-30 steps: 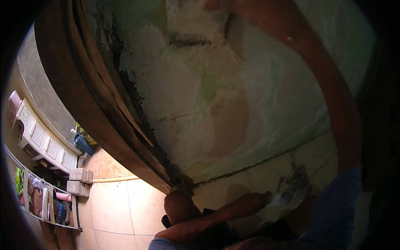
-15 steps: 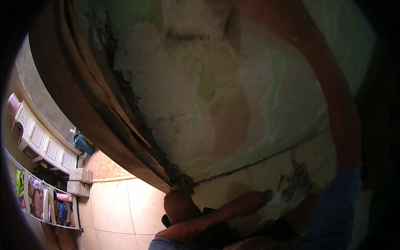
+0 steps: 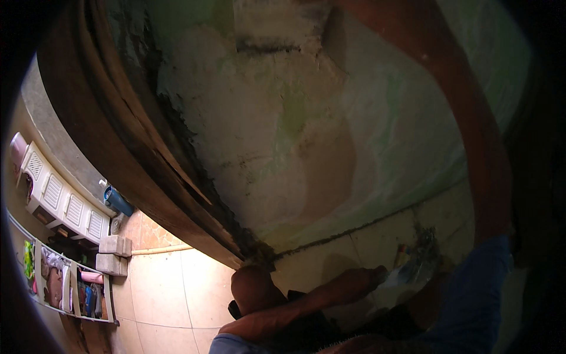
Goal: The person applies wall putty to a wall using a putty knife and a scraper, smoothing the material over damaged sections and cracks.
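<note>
My right arm reaches up across a patchy pale and green wall. Its hand runs out of the picture at the top edge, so the fingers do not show. Beside that wrist, against the wall, is a pale, flat, rectangular piece with a dark lower edge; whether my hand holds it is hidden. My left hand hangs low past my bent knee, fingers curled closed in shadow. A crumpled clear plastic bag lies right by its fingertips; what the hand holds, if anything, is too dark to make out.
A wooden door frame borders the wall's left side. Beyond it are a tiled floor, stacked grey blocks, a white plastic cabinet, a blue bin and a rack of folded things.
The flat pale piece sits slightly higher on the wall, with its dark lower edge plainer. My left hand stays almost in place.
</note>
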{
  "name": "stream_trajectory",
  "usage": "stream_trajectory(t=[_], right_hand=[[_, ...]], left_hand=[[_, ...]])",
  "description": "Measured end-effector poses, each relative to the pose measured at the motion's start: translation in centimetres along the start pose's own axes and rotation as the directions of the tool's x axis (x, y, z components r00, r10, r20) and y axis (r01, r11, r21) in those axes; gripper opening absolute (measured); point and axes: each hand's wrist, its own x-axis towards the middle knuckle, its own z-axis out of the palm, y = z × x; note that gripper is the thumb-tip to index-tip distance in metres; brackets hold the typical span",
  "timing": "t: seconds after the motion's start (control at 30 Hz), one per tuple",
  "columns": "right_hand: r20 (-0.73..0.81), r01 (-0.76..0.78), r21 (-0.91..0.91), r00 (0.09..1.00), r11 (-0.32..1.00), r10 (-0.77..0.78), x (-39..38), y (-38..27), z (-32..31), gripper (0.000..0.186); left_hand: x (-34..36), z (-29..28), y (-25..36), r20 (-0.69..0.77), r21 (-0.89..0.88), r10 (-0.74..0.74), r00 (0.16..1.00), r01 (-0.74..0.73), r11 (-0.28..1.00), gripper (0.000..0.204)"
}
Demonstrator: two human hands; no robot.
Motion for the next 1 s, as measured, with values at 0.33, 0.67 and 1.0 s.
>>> stream_trajectory(t=[0.33, 0.67, 1.0], right_hand=[[0.012, -0.219, 0.151, 0.976, 0.964, 0.220, -4.3, -0.8, -1.2, 0.046], [-0.021, -0.617, 0.572, 0.648, 0.541, 0.762, -20.4, -4.3, -3.7, 0.048], [-0.101, -0.834, 0.242, 0.487, 0.496, 0.868, -31.9, -7.4, 1.3, 0.032]], left_hand=[[0.2, 0.5, -0.8, -0.009, 0.012, 0.043, 0.999, -0.043, 0.999, 0.031], [1.0, -4.1, 0.7, -0.079, -0.668, -0.397, 0.915, 0.247, 0.702, 0.036], [1.0, -7.9, 1.8, -0.172, -0.889, -0.405, 0.898, 0.036, 0.457, 0.031]])
